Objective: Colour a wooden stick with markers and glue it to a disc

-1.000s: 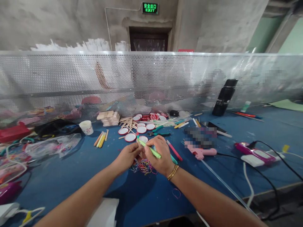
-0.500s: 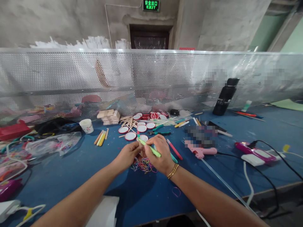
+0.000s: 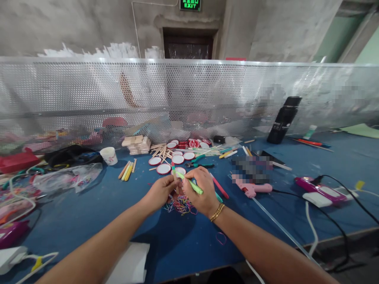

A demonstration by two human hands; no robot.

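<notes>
My left hand (image 3: 161,193) pinched a slim stick (image 3: 173,169), nearly upright, its top end red and green. My right hand (image 3: 203,191) gripped a light green marker (image 3: 194,187) like a pen, tip just beside the stick; whether they touched, I couldn't tell. My hands were close together, the stick at the clock's centre. From there, a tangle of coloured bands (image 3: 184,208) lay at six, red-rimmed lids (image 3: 177,159) at twelve, a pink glue gun (image 3: 251,189) at three; a paper cup (image 3: 109,155) stood at ten.

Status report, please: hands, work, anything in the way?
Left hand gripping red-tipped craft stick. Right hand holding green marker, tip near the stick. Colourful rubber bands heaped below, apparently not blocking.
</notes>
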